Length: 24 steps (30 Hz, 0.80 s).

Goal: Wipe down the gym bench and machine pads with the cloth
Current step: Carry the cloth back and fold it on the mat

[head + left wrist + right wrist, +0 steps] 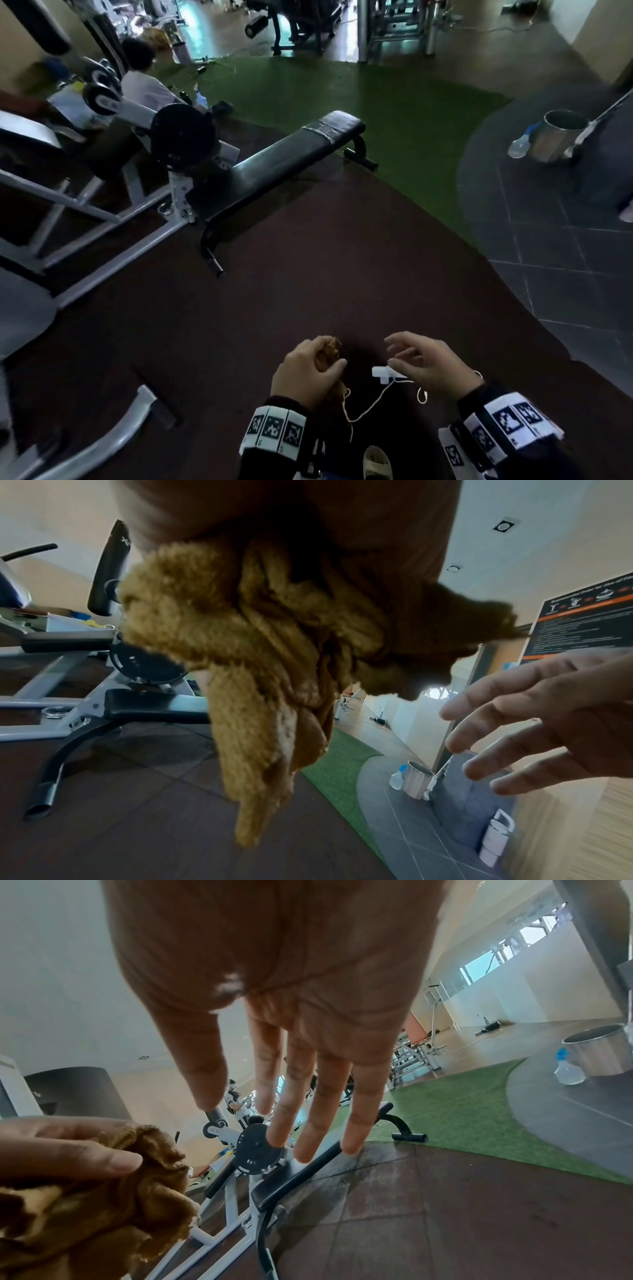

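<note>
Status: wiping not yet started, as far as I can judge. My left hand (308, 370) has its fingers and thumb curled round the bunched brown cloth (260, 647); one fold hangs free below the fist. My right hand (274, 988) carries nothing: fingers extended and slightly spread, close beside the cloth but apart from it. A thin cord with a small white tag (383, 372) hangs between the two wrists.

The gym bench (274, 161) stands ahead and to my left on the dark floor mat, well apart from both hands. Its black pad runs from the machine frame (102, 219) out to the far end at the edge of the green turf. The round black machine pad (181, 137) sits at the near end of the bench.

Remaining: the full bench pad, then the machine pads. I cannot tell from these views whether any surface is damp. A spray bottle (520, 145) and a metal bucket (558, 137) stand well off to the right on the grey tiles.
</note>
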Tool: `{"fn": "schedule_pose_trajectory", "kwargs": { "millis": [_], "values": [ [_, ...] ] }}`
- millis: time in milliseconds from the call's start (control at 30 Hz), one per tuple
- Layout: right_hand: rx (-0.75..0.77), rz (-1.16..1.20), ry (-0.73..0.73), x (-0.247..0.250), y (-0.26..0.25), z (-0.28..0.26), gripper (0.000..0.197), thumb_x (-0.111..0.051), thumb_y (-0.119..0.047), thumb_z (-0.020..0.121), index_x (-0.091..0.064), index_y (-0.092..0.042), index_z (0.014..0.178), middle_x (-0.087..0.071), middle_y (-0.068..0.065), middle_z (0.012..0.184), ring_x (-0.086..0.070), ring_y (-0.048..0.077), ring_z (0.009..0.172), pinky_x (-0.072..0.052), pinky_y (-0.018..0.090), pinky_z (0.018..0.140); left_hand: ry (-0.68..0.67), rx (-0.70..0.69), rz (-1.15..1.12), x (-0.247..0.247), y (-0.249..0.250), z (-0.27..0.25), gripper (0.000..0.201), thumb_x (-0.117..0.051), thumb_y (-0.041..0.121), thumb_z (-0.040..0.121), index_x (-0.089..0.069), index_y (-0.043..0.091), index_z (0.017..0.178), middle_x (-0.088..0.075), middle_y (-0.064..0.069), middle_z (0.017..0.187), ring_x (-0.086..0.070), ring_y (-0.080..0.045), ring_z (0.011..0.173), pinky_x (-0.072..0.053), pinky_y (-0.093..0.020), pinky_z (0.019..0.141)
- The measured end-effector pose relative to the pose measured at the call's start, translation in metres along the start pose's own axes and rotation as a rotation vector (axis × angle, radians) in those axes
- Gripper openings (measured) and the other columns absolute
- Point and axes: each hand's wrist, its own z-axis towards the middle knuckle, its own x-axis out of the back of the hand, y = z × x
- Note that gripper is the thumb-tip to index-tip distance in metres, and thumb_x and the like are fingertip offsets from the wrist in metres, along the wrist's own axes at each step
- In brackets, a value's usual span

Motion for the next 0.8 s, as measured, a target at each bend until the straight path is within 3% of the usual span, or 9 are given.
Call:
{"fn": "schedule_pose_trajectory", "kwargs": {
  "millis": [200,433,633,800],
  "values": [
    [0.024,0.010,-0.021,0.017,-0.011,0.073,0.027,-0.070,-0.022,0.083,-0.059,-0.038,0.103,-0.066,-0.010,0.095,-0.063,-0.003,0.089,-0.052,0.022,0.084,0.004,0.001,0.005,0.024,0.001,0.075,0.036,-0.064,0.054,0.077,-0.057,0.047,0.112,-0.057,0.022,0.095,-0.057,-0.001,0.093,-0.050,-0.027,0.082],
    [-0.039,0.020,0.074,0.021,-0.031,0.192,0.030,-0.071,-0.023,0.082,-0.057,-0.047,0.093,-0.067,-0.012,0.091,-0.062,-0.006,0.084,-0.050,0.017,0.081,-0.035,-0.035,0.045,0.077,-0.021,0.199,0.038,-0.063,0.056,0.077,-0.056,0.046,0.114,-0.057,0.025,0.098,-0.057,0.002,0.093,-0.048,-0.023,0.079],
    [-0.108,0.124,0.192,0.025,-0.063,0.298,0.027,-0.071,-0.017,0.081,-0.064,-0.040,0.091,-0.067,-0.005,0.090,-0.063,0.001,0.077,-0.050,0.019,0.080,-0.095,-0.083,0.085,0.151,-0.038,0.325,0.038,-0.064,0.055,0.077,-0.057,0.048,0.113,-0.058,0.023,0.099,-0.059,-0.001,0.094,-0.050,-0.029,0.086],
    [-0.168,0.152,0.295,0.046,-0.080,0.360,0.025,-0.071,-0.017,0.081,-0.065,-0.039,0.093,-0.068,-0.006,0.092,-0.064,0.001,0.079,-0.049,0.019,0.081,-0.108,-0.127,0.096,0.187,-0.031,0.415,0.035,-0.065,0.054,0.076,-0.058,0.049,0.110,-0.060,0.022,0.101,-0.061,-0.005,0.093,-0.049,-0.029,0.084]
  ]
}}
